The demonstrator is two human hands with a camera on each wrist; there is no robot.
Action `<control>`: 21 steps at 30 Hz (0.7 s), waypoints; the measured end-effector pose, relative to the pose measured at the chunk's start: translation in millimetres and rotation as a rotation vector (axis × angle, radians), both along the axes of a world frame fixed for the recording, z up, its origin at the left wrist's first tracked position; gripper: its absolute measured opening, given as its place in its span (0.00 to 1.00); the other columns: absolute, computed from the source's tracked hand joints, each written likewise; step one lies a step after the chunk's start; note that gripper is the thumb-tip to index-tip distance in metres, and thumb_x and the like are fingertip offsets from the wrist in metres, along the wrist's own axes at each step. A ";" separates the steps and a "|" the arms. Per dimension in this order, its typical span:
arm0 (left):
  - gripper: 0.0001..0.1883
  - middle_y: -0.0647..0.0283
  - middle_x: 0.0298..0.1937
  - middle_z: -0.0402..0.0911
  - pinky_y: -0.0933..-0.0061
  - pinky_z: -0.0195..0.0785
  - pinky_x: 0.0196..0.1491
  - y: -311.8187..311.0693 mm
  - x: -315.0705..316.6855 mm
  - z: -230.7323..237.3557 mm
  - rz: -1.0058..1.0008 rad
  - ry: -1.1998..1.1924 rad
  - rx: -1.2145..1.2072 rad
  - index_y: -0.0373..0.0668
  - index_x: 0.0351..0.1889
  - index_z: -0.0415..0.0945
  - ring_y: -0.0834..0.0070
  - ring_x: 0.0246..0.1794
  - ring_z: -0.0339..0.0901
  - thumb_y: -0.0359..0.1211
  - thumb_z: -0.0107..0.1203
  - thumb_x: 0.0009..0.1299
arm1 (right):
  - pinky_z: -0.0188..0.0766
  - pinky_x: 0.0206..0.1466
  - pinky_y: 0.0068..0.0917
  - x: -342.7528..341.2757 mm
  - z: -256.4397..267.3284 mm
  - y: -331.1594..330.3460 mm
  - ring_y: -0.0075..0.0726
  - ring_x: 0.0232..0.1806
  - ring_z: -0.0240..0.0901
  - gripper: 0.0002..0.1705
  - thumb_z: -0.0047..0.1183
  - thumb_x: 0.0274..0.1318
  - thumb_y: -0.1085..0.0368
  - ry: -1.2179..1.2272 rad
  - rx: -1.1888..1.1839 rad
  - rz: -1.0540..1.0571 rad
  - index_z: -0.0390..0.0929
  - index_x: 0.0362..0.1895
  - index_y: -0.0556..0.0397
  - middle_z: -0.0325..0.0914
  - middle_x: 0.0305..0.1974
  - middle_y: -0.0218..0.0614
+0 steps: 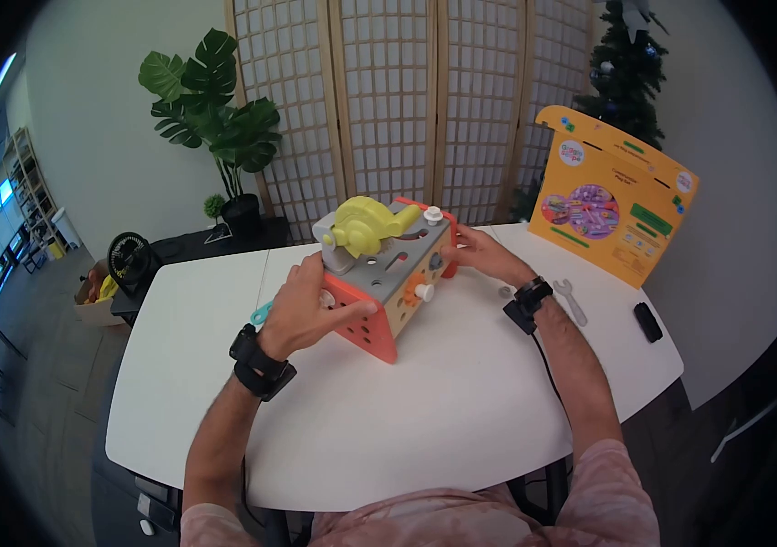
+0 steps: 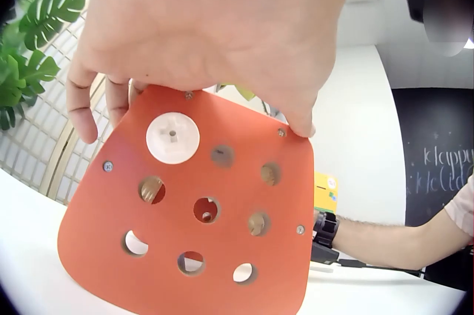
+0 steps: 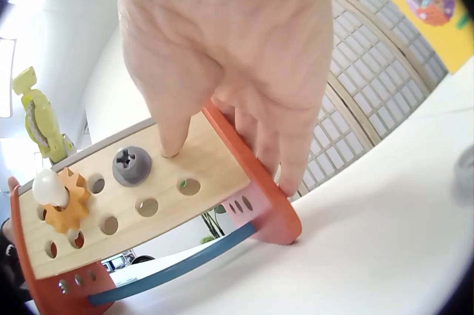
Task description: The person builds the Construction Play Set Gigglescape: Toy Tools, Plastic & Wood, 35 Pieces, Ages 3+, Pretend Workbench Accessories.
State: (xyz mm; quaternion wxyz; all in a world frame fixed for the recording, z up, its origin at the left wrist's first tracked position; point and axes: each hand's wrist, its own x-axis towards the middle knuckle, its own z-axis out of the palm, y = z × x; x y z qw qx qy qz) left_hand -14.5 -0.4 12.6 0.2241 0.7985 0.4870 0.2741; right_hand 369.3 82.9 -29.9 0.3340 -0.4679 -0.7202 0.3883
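A toy workbench with a grey top, orange-red end panels and a wooden side is held at both ends over the white table. My left hand grips the near left panel at its upper edge, thumb along the edge. My right hand grips the far right end, thumb on the wooden side. On the top sits a yellow-green saw piece. The side carries an orange gear, a white knob and a grey screw head.
On the white table, a grey wrench and a black object lie to the right. A yellow box stands at the back right. A teal piece shows beside my left hand. Behind are a fan and a plant.
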 end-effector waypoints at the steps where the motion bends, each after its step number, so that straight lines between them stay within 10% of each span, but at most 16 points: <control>1: 0.54 0.46 0.59 0.79 0.55 0.70 0.68 1.0 -2.7 3.2 -0.010 0.000 0.001 0.27 0.68 0.69 0.56 0.64 0.73 0.61 0.80 0.61 | 0.71 0.78 0.43 4.3 5.5 -2.6 0.36 0.77 0.71 0.37 0.61 0.79 0.51 0.000 0.001 -0.010 0.66 0.83 0.48 0.78 0.71 0.43; 4: 0.70 0.37 0.69 0.77 0.51 0.73 0.70 7.3 -20.8 5.2 -0.218 -0.151 -0.019 0.20 0.77 0.61 0.46 0.71 0.74 0.64 0.84 0.52 | 0.79 0.69 0.40 19.3 25.7 -12.8 0.36 0.69 0.78 0.33 0.62 0.78 0.52 0.031 -0.006 -0.090 0.72 0.78 0.50 0.82 0.67 0.42; 7: 0.76 0.40 0.73 0.75 0.50 0.73 0.72 20.9 -59.5 -8.1 -0.006 0.185 0.085 0.30 0.87 0.50 0.46 0.73 0.75 0.54 0.89 0.49 | 0.83 0.58 0.35 44.2 28.8 -20.6 0.33 0.57 0.85 0.25 0.65 0.75 0.56 -0.087 0.103 -0.121 0.81 0.68 0.53 0.87 0.58 0.40; 10: 0.66 0.46 0.69 0.80 0.54 0.77 0.67 38.3 -90.7 -11.5 0.059 0.135 0.054 0.39 0.86 0.58 0.52 0.66 0.80 0.51 0.88 0.54 | 0.83 0.53 0.32 64.1 22.6 -25.8 0.33 0.46 0.87 0.13 0.69 0.66 0.66 -0.357 0.202 -0.159 0.90 0.52 0.54 0.91 0.47 0.36; 21: 0.26 0.57 0.50 0.90 0.67 0.83 0.51 70.0 -152.8 -33.0 0.106 0.112 -0.008 0.40 0.61 0.83 0.65 0.47 0.89 0.37 0.78 0.68 | 0.83 0.51 0.35 77.1 -8.0 -29.6 0.39 0.43 0.88 0.16 0.74 0.44 0.73 -0.723 0.040 -0.165 0.91 0.42 0.54 0.91 0.38 0.37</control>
